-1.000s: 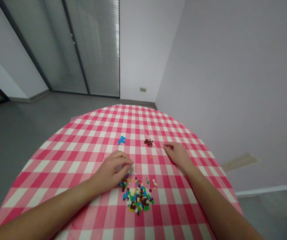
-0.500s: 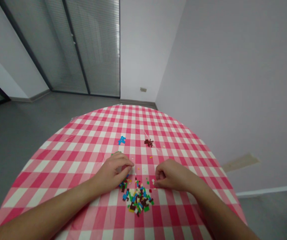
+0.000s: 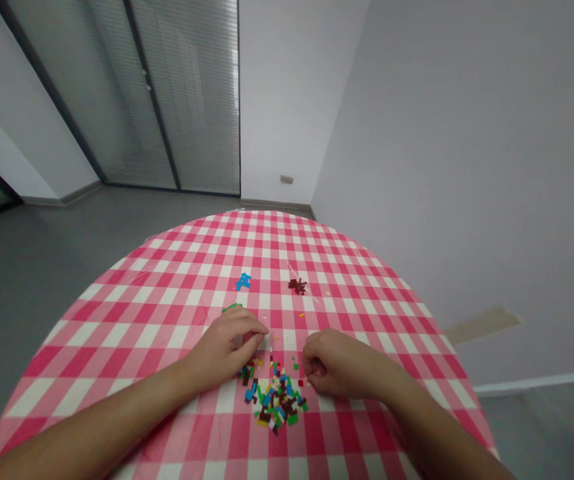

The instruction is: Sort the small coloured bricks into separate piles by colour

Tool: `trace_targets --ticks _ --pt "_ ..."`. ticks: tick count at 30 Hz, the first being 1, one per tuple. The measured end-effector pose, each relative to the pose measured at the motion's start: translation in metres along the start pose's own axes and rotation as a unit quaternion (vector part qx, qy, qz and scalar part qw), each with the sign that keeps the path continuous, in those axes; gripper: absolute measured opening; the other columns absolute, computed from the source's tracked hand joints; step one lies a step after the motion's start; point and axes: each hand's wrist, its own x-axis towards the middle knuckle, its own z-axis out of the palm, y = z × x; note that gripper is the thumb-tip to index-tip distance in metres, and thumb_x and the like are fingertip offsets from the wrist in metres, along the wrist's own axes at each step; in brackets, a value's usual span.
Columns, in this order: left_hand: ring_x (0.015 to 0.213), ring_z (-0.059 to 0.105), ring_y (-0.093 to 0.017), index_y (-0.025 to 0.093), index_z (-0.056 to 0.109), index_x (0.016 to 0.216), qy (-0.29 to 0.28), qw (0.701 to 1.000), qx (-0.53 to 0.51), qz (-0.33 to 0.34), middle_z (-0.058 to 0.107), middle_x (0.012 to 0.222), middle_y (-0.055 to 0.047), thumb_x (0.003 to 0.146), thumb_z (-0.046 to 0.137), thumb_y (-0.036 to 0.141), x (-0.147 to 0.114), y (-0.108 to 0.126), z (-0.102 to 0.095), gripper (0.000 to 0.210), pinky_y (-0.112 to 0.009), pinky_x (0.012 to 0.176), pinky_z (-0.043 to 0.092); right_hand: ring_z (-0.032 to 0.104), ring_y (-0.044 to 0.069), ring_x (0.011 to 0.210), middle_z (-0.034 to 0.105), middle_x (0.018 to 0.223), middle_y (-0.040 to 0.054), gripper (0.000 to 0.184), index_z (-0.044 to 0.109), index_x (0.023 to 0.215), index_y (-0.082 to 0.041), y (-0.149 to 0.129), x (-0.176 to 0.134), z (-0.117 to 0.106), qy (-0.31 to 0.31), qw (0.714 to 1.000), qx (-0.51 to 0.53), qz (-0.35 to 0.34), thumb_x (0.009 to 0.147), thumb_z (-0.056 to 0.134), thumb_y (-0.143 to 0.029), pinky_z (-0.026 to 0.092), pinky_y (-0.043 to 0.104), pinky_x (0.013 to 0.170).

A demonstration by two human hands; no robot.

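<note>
A mixed pile of small toy building bricks (image 3: 277,400) in many colours lies on the table in front of me. My left hand (image 3: 234,340) rests at the pile's far left side, fingers loosely bent, a gap between thumb and forefinger. Nothing shows in it. It partly covers some bricks and a few green bricks (image 3: 233,307) behind it. My right hand (image 3: 334,363) is curled, thumb and fingertips together at the pile's right edge, beside a red brick (image 3: 301,383). Whatever it may hold is hidden.
Farther out on the checked tablecloth (image 3: 267,247) lie a small group of blue bricks (image 3: 243,281) and one of dark brown bricks (image 3: 297,286). A single orange-yellow brick (image 3: 302,315) lies nearer. A wall (image 3: 441,167) stands close beyond the table's right side.
My right hand has come slightly nearer to me and to the left, covering the white pieces that lay by its fingertips. My left hand has barely moved.
</note>
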Motion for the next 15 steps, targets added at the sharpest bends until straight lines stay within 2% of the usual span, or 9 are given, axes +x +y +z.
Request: trace_targets --ticks 5,8,11,13,15 --pt "0.081 0.061 -0.019 0.018 0.069 0.09 0.003 1.0 -0.003 0.001 0.068 0.082 -0.004 0.087 0.054 0.011 0.0 0.002 -0.001 0.017 -0.034 0.076 0.047 0.045 0.009 0.053 0.059 0.06 -0.0015 0.014 0.06 0.062 -0.016 -0.002 0.0 0.001 -0.004 1.0 0.009 -0.023 0.062 0.056 -0.003 0.03 0.021 0.049" --pt "0.08 0.06 -0.018 0.018 0.069 0.09 0.006 1.0 -0.007 0.013 0.067 0.081 -0.003 0.087 0.054 0.011 0.0 0.003 -0.001 0.017 -0.033 0.075 0.046 0.044 0.008 0.05 0.054 0.056 -0.0046 0.015 0.055 0.062 -0.017 -0.001 0.001 0.003 0.011 0.996 0.078 -0.043 0.061 0.059 -0.003 0.028 0.019 0.047" --pt "0.081 0.06 -0.018 0.019 0.07 0.091 -0.016 0.999 -0.01 0.033 0.067 0.082 -0.003 0.086 0.057 0.011 -0.001 0.004 0.0 0.017 -0.032 0.076 0.045 0.046 0.008 0.05 0.053 0.056 -0.005 0.016 0.05 0.062 -0.018 0.003 0.008 0.011 0.099 0.977 0.187 -0.036 0.066 0.061 -0.007 0.032 0.019 0.047" --pt "0.082 0.059 -0.017 0.02 0.071 0.094 -0.04 0.998 -0.012 0.049 0.067 0.085 -0.003 0.086 0.059 0.011 -0.001 0.005 0.001 0.016 -0.032 0.077 0.044 0.047 0.009 0.053 0.054 0.059 -0.0039 0.019 0.046 0.06 -0.019 0.005 0.016 0.019 0.169 0.95 0.258 -0.041 0.068 0.061 -0.009 0.034 0.02 0.05" --pt "0.084 0.059 -0.017 0.02 0.071 0.097 -0.059 0.996 -0.014 0.063 0.067 0.088 -0.003 0.087 0.061 0.012 -0.001 0.005 0.002 0.017 -0.032 0.077 0.043 0.048 0.01 0.054 0.056 0.062 -0.0028 0.023 0.041 0.061 -0.02 0.005 0.024 0.029 0.198 0.921 0.332 -0.046 0.07 0.062 -0.012 0.036 0.02 0.05"
